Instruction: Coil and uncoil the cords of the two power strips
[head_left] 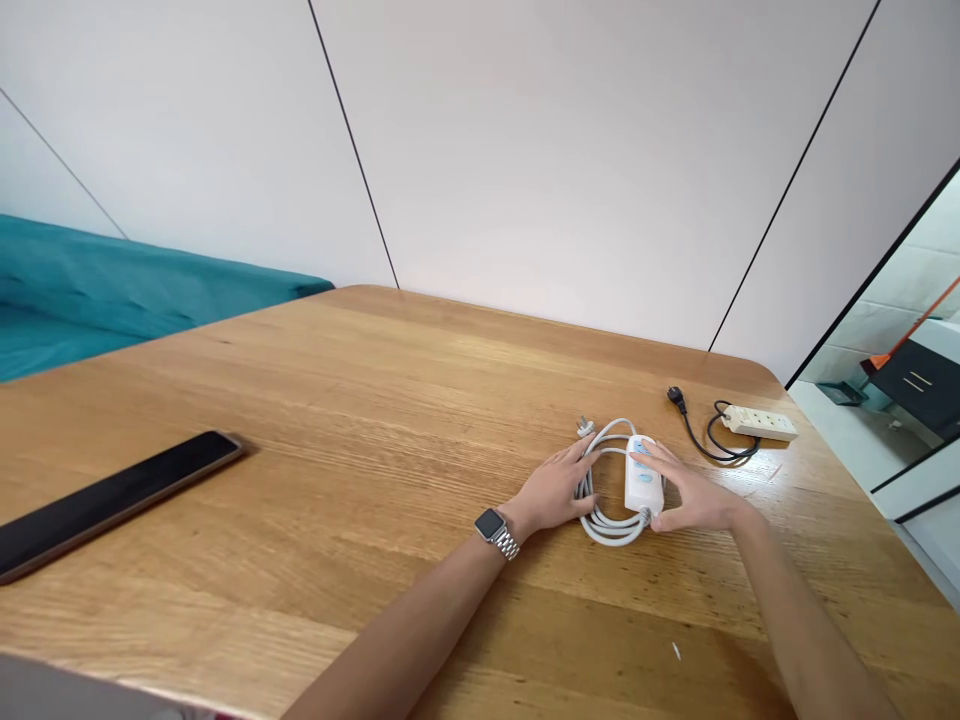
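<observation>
A white power strip [643,478] lies on the wooden table, with its white cord [611,532] coiled beside it on the left. The cord's white plug [585,427] rests at the top of the coil. My left hand [556,487], with a watch on the wrist, touches the coil's left side, thumb and fingers apart around the loops. My right hand [694,492] is at the strip's right side, its fingers reaching over the upper part and its thumb near the lower end, where the cord enters.
Another power strip [760,423], cream-coloured with a black cord and plug [676,396], lies at the table's right. A long dark object [112,500] lies at the left. Behind the table [420,350] stand a white wall and a teal sofa [150,285].
</observation>
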